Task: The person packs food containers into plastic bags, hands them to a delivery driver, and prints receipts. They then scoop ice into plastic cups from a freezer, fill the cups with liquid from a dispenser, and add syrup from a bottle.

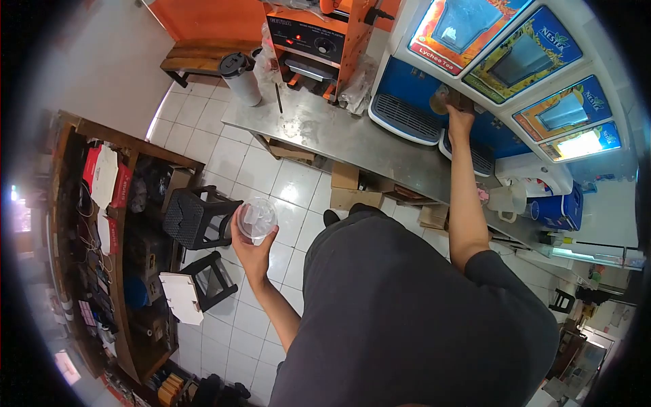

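My left hand (253,245) is wrapped round a clear plastic cup (258,218) with ice in it, out over the tiled floor. On the right, my right hand (461,117) reaches under the front of the drink dispenser (498,51), its fingers round a cup (440,100) whose contents are hard to make out. Below that hand lie the dispenser's dark drip trays (408,117). Lit drink pictures cover the front of the machine.
A steel counter (325,146) carries an orange cup sealer (312,44) and a grey tumbler (241,80). Black stools (196,218) and a wooden shelf (125,271) stand at the left. A white pitcher (506,202) and blue box (566,209) are at the right.
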### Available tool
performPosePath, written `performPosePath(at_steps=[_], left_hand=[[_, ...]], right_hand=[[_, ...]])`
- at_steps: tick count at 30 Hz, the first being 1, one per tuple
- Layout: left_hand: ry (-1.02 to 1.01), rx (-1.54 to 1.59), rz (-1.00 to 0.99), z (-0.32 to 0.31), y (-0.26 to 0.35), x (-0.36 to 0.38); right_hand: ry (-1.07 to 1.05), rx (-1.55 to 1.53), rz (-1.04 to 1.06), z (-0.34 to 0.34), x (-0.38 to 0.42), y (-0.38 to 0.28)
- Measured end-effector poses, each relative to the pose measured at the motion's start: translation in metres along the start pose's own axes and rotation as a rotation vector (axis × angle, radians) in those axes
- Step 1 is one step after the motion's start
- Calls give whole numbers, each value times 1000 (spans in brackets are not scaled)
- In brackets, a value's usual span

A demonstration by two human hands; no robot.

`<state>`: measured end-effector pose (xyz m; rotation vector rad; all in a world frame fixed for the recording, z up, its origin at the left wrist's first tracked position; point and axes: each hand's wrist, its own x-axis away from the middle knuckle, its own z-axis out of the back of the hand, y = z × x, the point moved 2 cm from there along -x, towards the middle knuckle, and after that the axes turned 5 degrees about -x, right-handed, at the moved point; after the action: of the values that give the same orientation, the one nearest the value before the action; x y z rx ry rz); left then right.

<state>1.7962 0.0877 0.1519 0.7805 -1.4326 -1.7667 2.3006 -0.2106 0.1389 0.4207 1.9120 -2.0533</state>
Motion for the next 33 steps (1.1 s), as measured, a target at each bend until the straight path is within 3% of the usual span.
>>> performPosePath(at_steps=[5,11,21,27,30,33], left_hand=[[3,1,14,-1,1,4],[-8,-43,-16,4,2,1],[74,-35,25,8,-1,2],[28,-30,24,1,-5,5],[30,24,12,-4,-5,3],[13,-12,3,-6,-2,-1]], right_hand=[[0,-118,-97,-2,0,2],[4,-153,-8,-5,2,-9],[-76,-193,-55,-3,-2,-4],[-30,-194,-10,-5,4,-25],[-85,-173,-119,-5,5,-25],[-47,-212,-56,-7,6,-26]])
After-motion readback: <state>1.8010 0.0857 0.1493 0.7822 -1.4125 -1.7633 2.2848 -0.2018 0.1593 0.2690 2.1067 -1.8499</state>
